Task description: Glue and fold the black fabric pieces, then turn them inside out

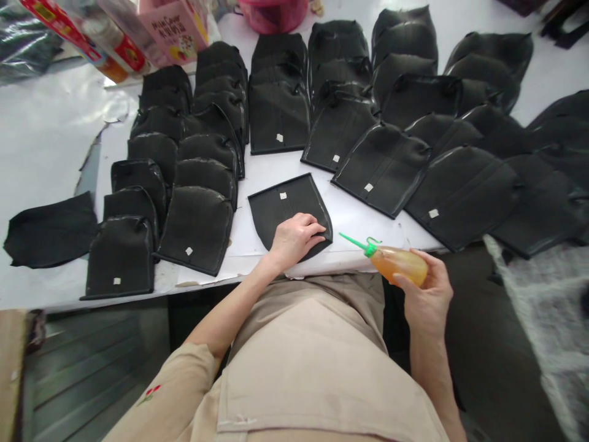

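My right hand is wrapped around a squeeze bottle of amber liquid, probably glue. The bottle's green nozzle points left, just short of a black fabric panel, with a small gap between them. That panel lies at the table's front edge, its straight side away from me and a small white tag near that side. My left hand lies on it with curled fingers pressed together at its right edge; the exact grip under the fingertips is hidden.
Overlapping rows of similar black panels cover much of the white table. A loose black piece lies at far left. At the back stand a pink box, a capped bottle and a pink basin.
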Demonstrator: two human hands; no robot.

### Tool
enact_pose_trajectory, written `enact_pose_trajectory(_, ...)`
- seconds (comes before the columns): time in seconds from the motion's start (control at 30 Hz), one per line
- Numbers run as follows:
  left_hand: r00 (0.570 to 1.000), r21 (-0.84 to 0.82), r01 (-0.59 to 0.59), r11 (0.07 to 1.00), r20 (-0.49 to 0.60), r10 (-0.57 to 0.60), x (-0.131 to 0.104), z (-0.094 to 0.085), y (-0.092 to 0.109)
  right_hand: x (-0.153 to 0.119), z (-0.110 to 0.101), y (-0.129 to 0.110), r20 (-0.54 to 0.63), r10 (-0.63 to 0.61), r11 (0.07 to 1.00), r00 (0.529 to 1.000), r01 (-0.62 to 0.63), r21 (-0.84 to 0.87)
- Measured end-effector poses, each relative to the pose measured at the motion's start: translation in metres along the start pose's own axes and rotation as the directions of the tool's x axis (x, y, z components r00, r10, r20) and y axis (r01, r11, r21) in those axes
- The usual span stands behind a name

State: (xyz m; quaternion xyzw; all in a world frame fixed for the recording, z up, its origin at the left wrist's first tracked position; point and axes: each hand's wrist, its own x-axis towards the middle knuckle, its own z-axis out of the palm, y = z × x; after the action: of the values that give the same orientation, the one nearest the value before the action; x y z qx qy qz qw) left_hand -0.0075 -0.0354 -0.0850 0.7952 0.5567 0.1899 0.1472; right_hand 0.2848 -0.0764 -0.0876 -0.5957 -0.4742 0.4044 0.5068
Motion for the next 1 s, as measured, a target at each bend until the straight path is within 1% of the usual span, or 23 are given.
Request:
enact_pose_trajectory(0.1,0.999,0.032,0.037,0.999,-0.034,-0.036,0.012,0.005,0.003,-0.001,0.0,-0.002,-0.06,-0.043,0.999,0.997,0.044,0.02)
enact_pose_trajectory(0.23,0.994,-0.018,0.072,0.997,-0.076,-0.073,0.019,0.01,0.003,-0.008,0.004,-0.003,-0.028,-0.139,0.99,0.99,0.138,-0.041)
enact_pose_trajectory(0.37,0.992,-0.07,0.079,0.994,-0.094,-0.085,0.019,0.011,0.002,-0.014,0.012,0.003,0.009,-0.172,0.98,0.985,0.172,-0.096)
enact_pose_trajectory(0.47,0.992,-0.083,0.075,0.994,-0.095,-0.083,0.018,0.011,0.001,-0.014,0.017,0.008,0.03,-0.185,0.971,0.982,0.187,-0.146)
enact_pose_trajectory(0.53,0.993,-0.086,0.067,0.994,-0.095,-0.075,0.018,0.011,0.0,-0.014,0.019,0.009,0.04,-0.214,0.96,0.976,0.218,-0.177)
enact_pose_trajectory(0.63,0.993,-0.089,0.063,0.994,-0.092,-0.071,0.018,0.011,0.0,-0.014,0.018,0.01,0.048,-0.278,0.931,0.959,0.281,-0.234)
enact_pose_trajectory(0.73,0.993,-0.085,0.065,0.994,-0.093,-0.072,0.017,0.012,0.0,-0.016,0.014,0.008,0.051,-0.319,0.899,0.947,0.319,-0.301)
enact_pose_trajectory(0.9,0.992,-0.087,0.065,0.994,-0.103,-0.074,0.017,0.012,-0.001,-0.017,0.013,0.005,0.072,-0.348,0.885,0.935,0.353,-0.302)
enact_pose_trajectory(1.0,0.992,-0.082,0.062,0.995,-0.104,-0.07,0.018,0.013,-0.002,-0.017,0.014,0.003,0.075,-0.333,0.889,0.94,0.34,-0.308)
